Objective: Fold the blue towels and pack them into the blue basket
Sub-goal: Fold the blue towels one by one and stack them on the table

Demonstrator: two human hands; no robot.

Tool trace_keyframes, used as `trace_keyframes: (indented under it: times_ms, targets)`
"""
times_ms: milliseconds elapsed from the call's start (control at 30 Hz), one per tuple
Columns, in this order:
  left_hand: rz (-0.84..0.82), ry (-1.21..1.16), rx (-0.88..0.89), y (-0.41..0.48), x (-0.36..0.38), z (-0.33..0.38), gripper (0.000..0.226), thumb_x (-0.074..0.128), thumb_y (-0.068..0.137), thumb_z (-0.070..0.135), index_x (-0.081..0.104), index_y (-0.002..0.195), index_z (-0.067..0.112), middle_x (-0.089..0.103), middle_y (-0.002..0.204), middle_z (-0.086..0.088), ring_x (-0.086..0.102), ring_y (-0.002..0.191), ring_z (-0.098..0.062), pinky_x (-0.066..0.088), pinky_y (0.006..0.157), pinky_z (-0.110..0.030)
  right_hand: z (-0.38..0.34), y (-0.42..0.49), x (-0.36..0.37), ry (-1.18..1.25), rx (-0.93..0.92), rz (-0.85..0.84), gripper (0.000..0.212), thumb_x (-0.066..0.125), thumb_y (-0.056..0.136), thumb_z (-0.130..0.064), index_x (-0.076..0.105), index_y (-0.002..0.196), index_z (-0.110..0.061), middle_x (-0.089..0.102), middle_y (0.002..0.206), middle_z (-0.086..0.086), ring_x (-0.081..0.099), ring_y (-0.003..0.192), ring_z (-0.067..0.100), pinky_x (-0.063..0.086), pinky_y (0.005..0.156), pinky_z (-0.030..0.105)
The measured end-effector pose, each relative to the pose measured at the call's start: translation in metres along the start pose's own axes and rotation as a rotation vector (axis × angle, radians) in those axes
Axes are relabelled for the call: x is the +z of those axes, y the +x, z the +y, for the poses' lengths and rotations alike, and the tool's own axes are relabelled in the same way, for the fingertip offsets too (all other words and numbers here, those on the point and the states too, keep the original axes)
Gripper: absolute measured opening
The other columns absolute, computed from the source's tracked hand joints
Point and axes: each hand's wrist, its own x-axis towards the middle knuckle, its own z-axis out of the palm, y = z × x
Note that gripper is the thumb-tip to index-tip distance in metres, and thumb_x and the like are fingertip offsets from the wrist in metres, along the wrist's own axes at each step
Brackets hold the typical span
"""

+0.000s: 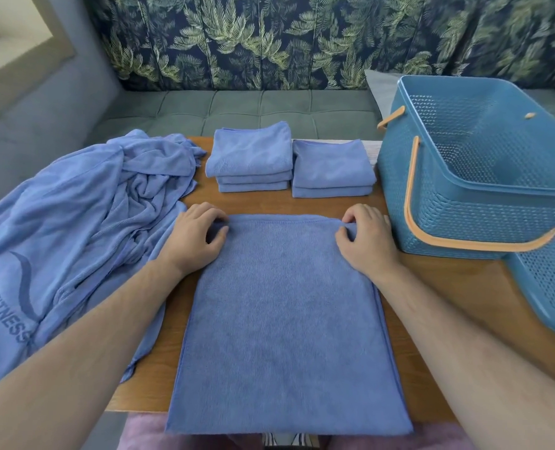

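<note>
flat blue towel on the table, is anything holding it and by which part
Yes. The left hand grips the flat blue towel at its far left corner, the right hand at its far right corner.

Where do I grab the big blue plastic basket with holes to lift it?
I'd grip the orange loop handle of the blue perforated plastic basket. It lies folded down against the wall facing the person, so reach from that side, slip fingers under and swing it up. First the left hand and right hand must release the flat blue towel.
</note>
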Motion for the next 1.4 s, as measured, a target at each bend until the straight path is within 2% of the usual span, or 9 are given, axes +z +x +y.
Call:
trace_keyframes:
  times_ms: [167,233,333,467,600,767,1033,1267,1400]
  targets:
    - [-0.009,0.037,-0.008,0.000,0.002,-0.002,0.025,0.054,0.091,0.033,0.066,0.106,0.017,0.054,0.097,0.009,0.052,0.093,-0.015,0.040,0.085,-0.032,0.005,-0.004,-0.003,0.118,0.037,-0.036,0.026,0.063,0.085,-0.008,0.061,0.111,-0.011,0.058,0.097,0.000,0.057,0.091,0.022,0.047,0.086,0.040]
    - [-0.001,0.030,-0.014,0.001,0.001,-0.001,0.019,0.055,0.090,0.034,0.064,0.098,0.019,0.052,0.091,0.010,0.051,0.088,-0.015,0.040,0.082,-0.032,0.009,-0.006,-0.006,0.181,0.026,-0.078,0.016,0.063,0.090,-0.007,0.065,0.106,-0.009,0.059,0.101,0.003,0.058,0.094,0.018,0.046,0.088,0.031]
    - [0.011,-0.016,-0.016,0.001,0.000,0.002,0.012,0.054,0.087,0.032,0.057,0.088,0.020,0.049,0.086,0.011,0.048,0.081,-0.013,0.039,0.076,-0.033,0.010,-0.010,-0.011,0.210,0.027,-0.073,0.005,0.062,0.091,-0.007,0.065,0.094,-0.011,0.059,0.096,-0.002,0.054,0.088,0.010,0.041,0.080,0.023]
    - [0.038,-0.001,-0.041,-0.001,-0.002,0.004,0.013,0.049,0.089,0.030,0.054,0.083,0.019,0.049,0.084,0.010,0.049,0.079,-0.014,0.036,0.076,-0.035,0.007,-0.013,-0.011,0.198,0.087,-0.041,0.005,0.061,0.089,-0.012,0.060,0.087,-0.016,0.058,0.088,-0.007,0.050,0.079,0.007,0.037,0.069,0.024]
    - [0.081,0.101,-0.103,-0.003,-0.004,0.005,0.023,0.043,0.092,0.029,0.062,0.086,0.018,0.061,0.093,0.009,0.057,0.094,-0.017,0.034,0.081,-0.035,0.009,-0.014,-0.010,0.203,0.116,-0.036,0.006,0.062,0.090,-0.014,0.058,0.087,-0.017,0.056,0.084,-0.009,0.049,0.076,0.006,0.033,0.066,0.022]
    - [0.036,0.112,-0.170,-0.001,0.000,0.002,0.015,0.058,0.092,0.036,0.065,0.102,0.027,0.059,0.108,0.015,0.054,0.106,-0.011,0.028,0.089,-0.029,0.011,-0.010,-0.008,0.214,0.157,-0.018,0.007,0.063,0.090,-0.017,0.058,0.086,-0.019,0.057,0.080,-0.010,0.049,0.074,0.007,0.031,0.066,0.022]
    - [0.058,0.053,-0.124,0.000,-0.002,0.004,0.008,0.064,0.092,0.021,0.056,0.092,0.023,0.056,0.098,0.010,0.048,0.096,-0.015,0.025,0.081,-0.029,0.009,-0.009,-0.009,0.187,0.169,-0.026,0.006,0.062,0.091,-0.020,0.058,0.087,-0.021,0.058,0.081,-0.011,0.050,0.075,0.007,0.032,0.066,0.023]
    - [0.101,0.023,-0.028,-0.002,-0.007,0.012,0.017,0.062,0.088,0.003,0.053,0.090,0.017,0.053,0.093,0.006,0.049,0.090,-0.018,0.033,0.080,-0.032,0.009,-0.011,-0.009,0.186,0.160,-0.026,0.007,0.062,0.092,-0.020,0.056,0.089,-0.021,0.057,0.081,-0.011,0.050,0.074,0.007,0.032,0.067,0.024]
    - [0.073,-0.050,-0.025,0.000,-0.004,0.006,0.022,0.061,0.087,-0.003,0.053,0.095,0.016,0.049,0.097,0.010,0.051,0.086,-0.016,0.046,0.077,-0.044,0.007,-0.010,-0.010,0.207,0.174,-0.018,0.008,0.062,0.092,-0.020,0.055,0.088,-0.021,0.057,0.077,-0.011,0.051,0.073,0.010,0.034,0.067,0.028]
